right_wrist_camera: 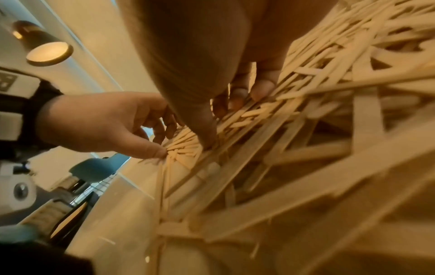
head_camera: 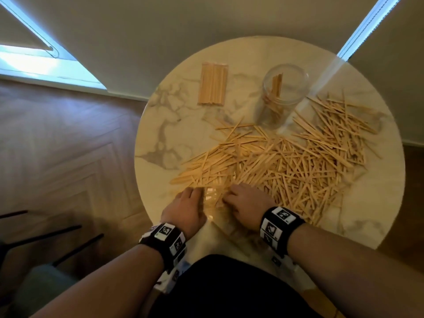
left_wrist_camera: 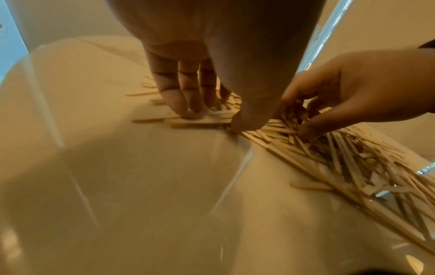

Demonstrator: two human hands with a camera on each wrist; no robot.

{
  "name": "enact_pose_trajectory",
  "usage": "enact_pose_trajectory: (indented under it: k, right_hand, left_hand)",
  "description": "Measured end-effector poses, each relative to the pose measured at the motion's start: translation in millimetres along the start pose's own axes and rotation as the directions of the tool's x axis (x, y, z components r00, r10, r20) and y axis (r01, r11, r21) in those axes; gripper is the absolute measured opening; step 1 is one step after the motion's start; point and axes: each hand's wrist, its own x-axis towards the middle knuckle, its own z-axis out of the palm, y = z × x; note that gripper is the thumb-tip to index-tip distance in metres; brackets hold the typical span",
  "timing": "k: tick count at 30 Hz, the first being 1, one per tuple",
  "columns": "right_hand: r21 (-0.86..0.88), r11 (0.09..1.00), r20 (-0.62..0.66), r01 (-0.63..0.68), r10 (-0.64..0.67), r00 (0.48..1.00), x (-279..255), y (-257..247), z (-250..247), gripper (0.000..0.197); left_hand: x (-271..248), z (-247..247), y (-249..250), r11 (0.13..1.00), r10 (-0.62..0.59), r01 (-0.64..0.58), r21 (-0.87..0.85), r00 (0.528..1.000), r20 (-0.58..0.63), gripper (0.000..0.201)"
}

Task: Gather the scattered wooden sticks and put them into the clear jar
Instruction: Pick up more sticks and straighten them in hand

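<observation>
Round and marble-topped, the counter (head_camera: 160,138) stands over a herringbone wood floor (head_camera: 68,145), and nearly everything on it can be placed from the clear jar (head_camera: 281,95) set upright toward its far side. Inside the jar a few sticks already lean; to the jar's left lies a tidy stack of sticks (head_camera: 213,84), squared up and well apart from the mess; from the jar's foot toward the person, and off to its right, sprawl the scattered wooden sticks (head_camera: 286,164) in a wide crossed tangle. Both hands work at the pile's edge farthest from the jar. On the left hand (head_camera: 186,208) the grip is spread, straight fingers (left_wrist_camera: 181,96) pressing flat on several sticks with the thumb down beside them. Over at the right hand (head_camera: 246,204) the fingers are curled into the tangle and appear to pinch a few sticks, though how many I cannot tell. Raking a bunch together looks to be the step in hand, and most of the job remains. To do it well I would sweep the two hands toward each other, let the sticks turn parallel, tap the ends even, and only then lift, since a crossed bundle would likely jam at the jar's mouth
</observation>
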Motion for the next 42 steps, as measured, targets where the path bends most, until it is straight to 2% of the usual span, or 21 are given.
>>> enact_pose_trajectory:
  k: [3,6,8,10,12,14,16,18,21,24,26,28,31,34,39,42]
  right_hand:
    - [0.002,0.999,-0.022,-0.038,0.038,0.999,10,5,-14,0.041]
    - [-0.061,0.998,-0.099,0.01,-0.016,0.995,21,0,-34,0.047]
    - [-0.135,0.99,-0.123,0.032,-0.049,0.991,35,-10,-42,0.064]
    - [-0.216,0.976,-0.07,0.019,-0.035,0.997,57,-19,-45,0.089]
    - [-0.322,0.947,0.003,0.012,-0.011,1.0,79,-27,-43,0.112]
    - [-0.382,0.924,0.045,0.011,0.007,0.999,96,-30,-40,0.118]
    - [-0.398,0.917,0.058,0.015,0.009,0.998,106,-31,-43,0.11]
    - [-0.41,0.912,0.059,0.028,-0.005,0.998,111,-30,-48,0.095]
    - [-0.404,0.914,0.049,0.04,-0.022,0.999,114,-25,-52,0.067]
    - [-0.366,0.929,0.034,0.048,-0.038,0.999,119,-17,-52,0.051]
    - [-0.352,0.934,0.044,0.066,-0.054,0.998,123,-13,-53,0.046]
    - [-0.358,0.929,0.062,0.094,-0.076,0.995,126,-10,-54,0.042]
    - [-0.392,0.91,0.058,0.135,-0.122,0.991,127,-9,-57,0.035]
    - [-0.408,0.903,0.034,0.134,-0.132,0.991,125,-8,-62,0.031]
    - [-0.352,0.933,-0.017,0.072,-0.083,0.996,113,-9,-88,0.025]
    - [-0.273,0.961,-0.118,0.045,-0.08,0.99,104,-12,-107,0.022]
  left_hand:
    - [14,-10,-1,1.0,0.027,-0.027,0.008,0.999,-0.044,0.062]
    - [19,-22,-13,0.999,-0.002,-0.003,-0.041,0.992,-0.129,0.076]
    - [20,-28,-27,0.998,-0.033,0.023,-0.063,0.986,-0.165,0.097]
    - [22,-34,-38,0.998,-0.046,0.037,-0.059,0.988,-0.15,0.112]
    - [26,-37,-44,0.999,-0.041,0.039,-0.024,0.994,-0.098,0.11]
    - [31,-38,-43,1.0,-0.022,0.021,-0.02,0.997,-0.074,0.091]
    - [39,-40,-42,0.997,0.002,-0.009,-0.071,0.996,-0.09,0.067]
    - [45,-41,-43,0.991,0.018,-0.031,-0.129,0.995,-0.097,0.054]
    - [48,-42,-50,0.977,0.0,-0.028,-0.21,0.991,-0.134,0.052]
    - [44,-43,-61,0.962,-0.072,0.025,-0.272,0.984,-0.163,0.057]
    - [41,-43,-70,0.954,-0.118,0.071,-0.291,0.982,-0.149,0.054]
    - [39,-43,-76,0.948,-0.131,0.084,-0.308,0.982,-0.133,0.042]
    - [40,-44,-77,0.942,-0.103,0.055,-0.332,0.986,-0.128,0.023]
    - [41,-45,-78,0.92,-0.096,0.016,-0.392,0.978,-0.187,0.016]
    - [39,-59,-71,0.764,-0.181,-0.054,-0.643,0.939,-0.294,0.009]
    - [39,-79,-60,0.588,-0.233,-0.125,-0.799,0.92,-0.315,0.006]
